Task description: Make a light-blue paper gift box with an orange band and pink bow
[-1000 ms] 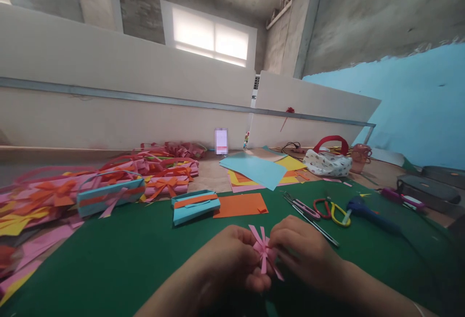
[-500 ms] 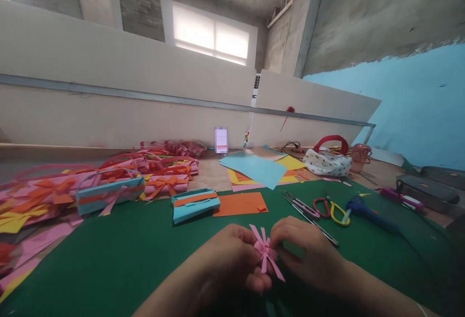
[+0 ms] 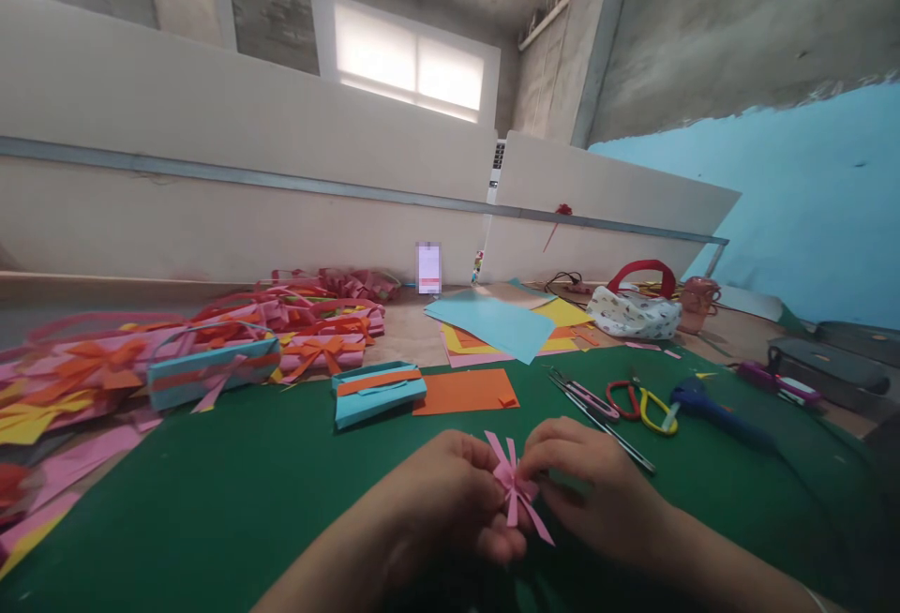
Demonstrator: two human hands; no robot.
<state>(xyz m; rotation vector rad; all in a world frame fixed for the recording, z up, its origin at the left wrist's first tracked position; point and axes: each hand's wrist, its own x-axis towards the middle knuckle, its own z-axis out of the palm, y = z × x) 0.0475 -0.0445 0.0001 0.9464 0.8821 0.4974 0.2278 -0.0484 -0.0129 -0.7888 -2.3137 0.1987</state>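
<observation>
A small pink paper bow with narrow strips fanning out is held over the green mat. My left hand pinches its left side between thumb and fingers, the other fingers curled below. From the right, my right hand closes thumb and fingertips on the bow's other side. Beyond the hands lies a light-blue folded paper bag with an orange band. Beside it is an orange paper sheet with a small orange scrap on its right corner.
Scissors with red and yellow handles, tweezers and a blue glue gun lie to the right. Coloured paper sheets are stacked behind. Paper bags with bows crowd the left. A phone stands at the back.
The right fingertips have shifted slightly in toward the bow's centre. The bow stays in both hands, and everything else on the table is unchanged.
</observation>
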